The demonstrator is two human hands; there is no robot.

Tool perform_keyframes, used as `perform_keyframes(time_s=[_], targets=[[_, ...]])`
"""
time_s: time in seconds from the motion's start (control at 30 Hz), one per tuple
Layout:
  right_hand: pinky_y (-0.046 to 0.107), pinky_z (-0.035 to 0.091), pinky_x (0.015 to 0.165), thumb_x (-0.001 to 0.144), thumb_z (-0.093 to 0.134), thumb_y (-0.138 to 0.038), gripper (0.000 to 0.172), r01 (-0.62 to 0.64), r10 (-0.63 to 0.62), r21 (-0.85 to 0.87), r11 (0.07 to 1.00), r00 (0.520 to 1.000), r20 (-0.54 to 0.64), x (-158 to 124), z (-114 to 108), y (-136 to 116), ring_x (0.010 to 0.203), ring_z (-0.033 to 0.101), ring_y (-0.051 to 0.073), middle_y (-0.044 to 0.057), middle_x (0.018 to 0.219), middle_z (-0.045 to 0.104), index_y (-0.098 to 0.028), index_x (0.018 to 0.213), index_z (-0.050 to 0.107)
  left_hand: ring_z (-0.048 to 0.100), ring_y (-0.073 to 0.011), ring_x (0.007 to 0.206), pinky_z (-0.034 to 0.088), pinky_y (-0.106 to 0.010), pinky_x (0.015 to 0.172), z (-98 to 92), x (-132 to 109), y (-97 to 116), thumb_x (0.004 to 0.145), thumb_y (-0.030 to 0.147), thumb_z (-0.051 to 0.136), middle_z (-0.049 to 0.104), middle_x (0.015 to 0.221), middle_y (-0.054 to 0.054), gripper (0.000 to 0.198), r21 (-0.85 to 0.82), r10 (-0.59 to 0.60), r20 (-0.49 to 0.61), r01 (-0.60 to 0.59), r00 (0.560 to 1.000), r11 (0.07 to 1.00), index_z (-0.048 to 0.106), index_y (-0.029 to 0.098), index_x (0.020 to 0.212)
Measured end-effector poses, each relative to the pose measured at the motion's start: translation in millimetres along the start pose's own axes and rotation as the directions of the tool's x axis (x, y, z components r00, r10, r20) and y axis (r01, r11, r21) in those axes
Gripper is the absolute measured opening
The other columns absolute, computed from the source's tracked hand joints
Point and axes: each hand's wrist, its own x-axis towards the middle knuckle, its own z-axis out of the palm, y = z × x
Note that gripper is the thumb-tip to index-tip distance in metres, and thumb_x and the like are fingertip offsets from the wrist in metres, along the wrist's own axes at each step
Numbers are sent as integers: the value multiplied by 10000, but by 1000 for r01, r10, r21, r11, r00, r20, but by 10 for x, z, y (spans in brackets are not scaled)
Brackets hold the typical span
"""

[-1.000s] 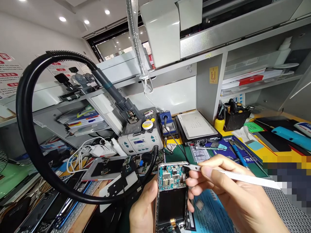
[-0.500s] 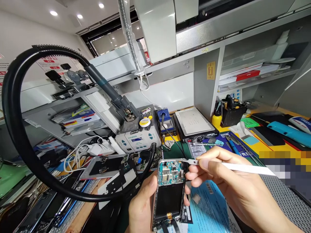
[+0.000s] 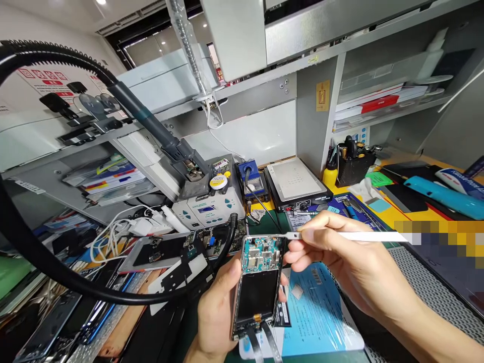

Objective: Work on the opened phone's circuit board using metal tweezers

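Note:
An opened smartphone (image 3: pixel 257 297) is in my left hand (image 3: pixel 217 307), tilted upright, with the thumb along one side and fingertips at the other. Its blue-green circuit board (image 3: pixel 260 254) shows at the top, above a large black area. Dark ribbon cables (image 3: pixel 255 345) hang from its lower end. My right hand (image 3: pixel 333 252) pinches a slim white hand tool (image 3: pixel 363 236); its narrow grey tip meets the phone's top right corner. I cannot tell the tool's exact kind. Beneath the phone lies a blue printed sheet (image 3: pixel 321 312) with a small pale square (image 3: pixel 297 291) on it.
A thick black hose (image 3: pixel 113 297) loops across the left side. Behind stand a hot-air station (image 3: pixel 212 214), a blue soldering unit (image 3: pixel 251 184) and a flat heating plate (image 3: pixel 297 181). Phone parts (image 3: pixel 177 282) crowd the left; a black tool holder (image 3: pixel 355 166) stands at the right.
The whole view has shifted, so bench things sit higher and further left. The white tool lies more level, its tip still at the phone's top right corner. More of the phone's lower end shows.

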Motion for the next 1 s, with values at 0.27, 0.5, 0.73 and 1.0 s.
perform_keyframes(time_s=[0.27, 0.5, 0.73, 1.0], targets=[[248, 632, 633, 850, 801, -302, 152, -18, 18, 21, 1000, 1000, -16, 31, 11, -27, 664, 762, 207, 73, 777, 785, -183, 762, 771, 740, -270, 861, 548, -375, 835, 8, 2, 5, 934, 525, 628, 806, 1014, -149, 487, 19, 7, -12, -7, 1000, 1000, 785, 126, 1165], [265, 638, 635, 842, 789, -296, 146, -37, 38, 39, 999, 999, -21, 44, -18, -25, 676, 764, 215, 68, 779, 779, -181, 756, 761, 748, -281, 861, 550, -365, 793, -6, -7, 7, 952, 520, 598, 803, 1010, -153, 499, 30, 1, -11, -1, 1000, 1000, 761, 118, 1198], [271, 639, 660, 870, 784, -300, 150, -16, 16, 15, 1000, 1000, -15, 41, -10, -10, 687, 766, 216, 72, 794, 781, -181, 782, 762, 762, -284, 857, 565, -390, 839, -4, -11, 13, 961, 521, 588, 808, 990, -146, 468, 36, -29, -50, 31, 998, 999, 796, 122, 1088], [264, 640, 688, 909, 802, -331, 166, 98, -99, -22, 995, 995, -22, -9, -17, -4, 731, 774, 216, 57, 812, 783, -204, 807, 768, 766, -293, 888, 582, -398, 851, 13, -12, 13, 954, 539, 598, 809, 962, -141, 481, 17, -29, -137, 32, 990, 999, 799, 118, 1075]])
